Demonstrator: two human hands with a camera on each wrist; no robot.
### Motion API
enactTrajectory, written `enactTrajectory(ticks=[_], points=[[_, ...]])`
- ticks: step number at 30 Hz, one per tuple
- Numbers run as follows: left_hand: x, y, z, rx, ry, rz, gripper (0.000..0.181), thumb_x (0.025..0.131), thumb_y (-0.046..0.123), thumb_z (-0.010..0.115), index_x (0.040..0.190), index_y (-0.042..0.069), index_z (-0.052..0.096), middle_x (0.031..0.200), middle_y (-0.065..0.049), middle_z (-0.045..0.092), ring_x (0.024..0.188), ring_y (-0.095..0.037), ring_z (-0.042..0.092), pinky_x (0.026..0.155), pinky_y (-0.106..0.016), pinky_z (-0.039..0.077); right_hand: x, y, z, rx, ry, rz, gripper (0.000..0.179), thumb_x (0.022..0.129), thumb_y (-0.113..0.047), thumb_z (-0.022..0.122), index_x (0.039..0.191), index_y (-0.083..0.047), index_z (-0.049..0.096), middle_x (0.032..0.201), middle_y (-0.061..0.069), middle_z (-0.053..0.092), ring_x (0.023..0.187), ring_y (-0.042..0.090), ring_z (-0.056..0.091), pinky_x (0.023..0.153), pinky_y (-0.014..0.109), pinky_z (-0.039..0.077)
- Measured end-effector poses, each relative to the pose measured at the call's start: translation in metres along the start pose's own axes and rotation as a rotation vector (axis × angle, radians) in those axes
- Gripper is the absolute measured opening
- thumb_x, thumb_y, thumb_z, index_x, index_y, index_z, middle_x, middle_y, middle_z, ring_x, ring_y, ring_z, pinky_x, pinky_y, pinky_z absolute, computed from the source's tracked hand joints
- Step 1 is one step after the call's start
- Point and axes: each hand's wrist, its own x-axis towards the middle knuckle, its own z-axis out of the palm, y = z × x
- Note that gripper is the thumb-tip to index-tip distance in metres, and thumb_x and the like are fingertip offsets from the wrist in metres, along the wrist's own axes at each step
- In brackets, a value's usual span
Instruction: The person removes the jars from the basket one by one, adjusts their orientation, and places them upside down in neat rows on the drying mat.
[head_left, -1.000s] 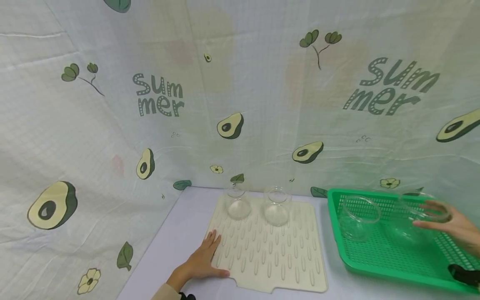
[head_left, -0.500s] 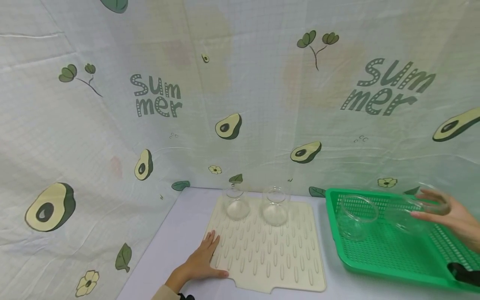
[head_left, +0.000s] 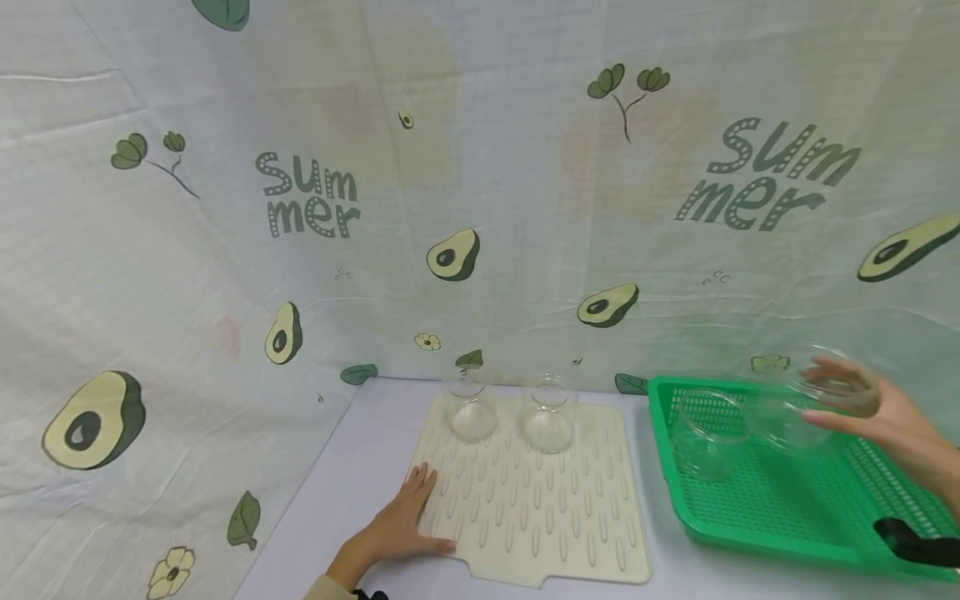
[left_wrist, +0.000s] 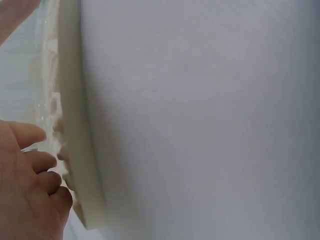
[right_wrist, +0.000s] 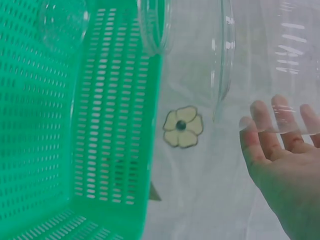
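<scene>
In the head view, my left hand (head_left: pixel 401 521) rests with spread fingers on the left edge of a cream ribbed mat (head_left: pixel 555 517). My right hand (head_left: pixel 885 408) grips a clear, round, wide-mouthed jar (head_left: pixel 787 421) between thumb and fingers. That jar hangs tilted over a green basket (head_left: pixel 772 546), and in the right wrist view the fingers (right_wrist: pixel 287 117) show through its transparent wall. Another clear jar (head_left: pixel 708 454) stands in the left part of the basket. Two more, a left jar (head_left: pixel 472 417) and a right jar (head_left: pixel 550 425), stand side by side at the back of the mat.
The mat and basket lie on a white-covered table (head_left: pixel 322 483), the basket to the right of the mat. Behind and at the left hangs a pale curtain (head_left: pixel 517 183) printed with avocados. A black strap-like piece (head_left: pixel 915 542) overlaps the basket's front right edge.
My right hand has lifted the jar up from the basket's floor, tilted it and moved it left. My left hand stays at the mat's edge. The head view has shifted slightly.
</scene>
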Motion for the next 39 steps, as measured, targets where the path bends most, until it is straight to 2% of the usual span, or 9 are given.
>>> enactTrajectory(ticks=[4, 10, 17, 20, 25, 30, 35, 39], points=[[0.001, 0.004, -0.003, -0.006, 0.016, 0.023, 0.121, 0.073, 0.066, 0.077, 0.156, -0.003, 0.023, 0.162, -0.024, 0.013, 0.149, -0.043, 0.007, 0.113, -0.064, 0.020, 0.001, -0.016, 0.005, 0.020, 0.008, -0.060, 0.084, 0.092, 0.000, 0.070, 0.159, -0.025, 0.025, 0.127, -0.027, 0.043, 0.104, -0.016, 0.040, 0.067, 0.014, 0.043], [0.002, 0.022, -0.016, -0.007, 0.028, 0.066, 0.118, 0.077, 0.061, 0.077, 0.157, -0.003, 0.019, 0.163, -0.022, 0.012, 0.149, -0.041, 0.008, 0.114, -0.063, 0.020, 0.003, -0.038, 0.015, 0.057, -0.006, -0.146, 0.086, 0.088, 0.009, 0.069, 0.158, -0.019, 0.029, 0.132, -0.022, 0.047, 0.111, -0.012, 0.046, 0.070, 0.013, 0.045], [0.000, 0.042, -0.029, -0.039, 0.036, 0.070, 0.114, 0.078, 0.059, 0.078, 0.160, 0.008, 0.018, 0.165, -0.010, 0.010, 0.151, -0.034, 0.008, 0.113, -0.063, 0.023, 0.004, -0.061, 0.028, 0.102, -0.014, -0.215, 0.087, 0.082, 0.017, 0.069, 0.155, -0.012, 0.033, 0.134, -0.012, 0.052, 0.113, -0.003, 0.053, 0.078, 0.012, 0.044], [-0.001, 0.050, -0.033, -0.048, 0.045, 0.086, 0.114, 0.077, 0.060, 0.078, 0.160, 0.010, 0.019, 0.165, -0.009, 0.011, 0.151, -0.034, 0.010, 0.113, -0.063, 0.023, 0.004, -0.069, 0.034, 0.133, -0.025, -0.243, 0.087, 0.079, 0.020, 0.068, 0.154, -0.009, 0.034, 0.135, -0.006, 0.053, 0.113, 0.002, 0.055, 0.083, 0.012, 0.044], [-0.003, 0.063, -0.037, -0.067, 0.052, 0.118, 0.115, 0.076, 0.066, 0.076, 0.161, 0.014, 0.018, 0.165, -0.006, 0.012, 0.150, -0.034, 0.011, 0.112, -0.065, 0.023, 0.002, -0.080, 0.043, 0.138, -0.049, -0.269, 0.090, 0.078, 0.019, 0.070, 0.154, -0.009, 0.033, 0.136, -0.003, 0.053, 0.115, 0.004, 0.055, 0.085, 0.011, 0.043], [-0.003, 0.075, -0.040, -0.081, 0.067, 0.150, 0.117, 0.074, 0.071, 0.074, 0.161, 0.022, 0.014, 0.165, 0.000, 0.011, 0.151, -0.029, 0.011, 0.112, -0.063, 0.025, 0.002, -0.089, 0.054, 0.138, -0.055, -0.297, 0.093, 0.075, 0.018, 0.074, 0.154, -0.009, 0.033, 0.137, 0.000, 0.052, 0.117, 0.005, 0.053, 0.087, 0.010, 0.041], [-0.002, 0.087, -0.042, -0.090, 0.108, 0.173, 0.117, 0.071, 0.073, 0.075, 0.161, 0.033, 0.011, 0.165, 0.008, 0.013, 0.150, -0.023, 0.016, 0.112, -0.061, 0.029, 0.001, -0.098, 0.068, 0.140, -0.073, -0.316, 0.095, 0.073, 0.015, 0.077, 0.154, -0.010, 0.034, 0.139, 0.001, 0.051, 0.118, 0.005, 0.052, 0.088, 0.011, 0.042], [0.001, 0.097, -0.045, -0.123, 0.141, 0.202, 0.115, 0.071, 0.070, 0.077, 0.160, 0.037, 0.011, 0.163, 0.014, 0.015, 0.149, -0.019, 0.021, 0.111, -0.058, 0.031, 0.001, -0.104, 0.079, 0.165, -0.090, -0.350, 0.096, 0.072, 0.015, 0.078, 0.154, -0.008, 0.033, 0.140, 0.000, 0.051, 0.119, 0.005, 0.052, 0.090, 0.013, 0.043]])
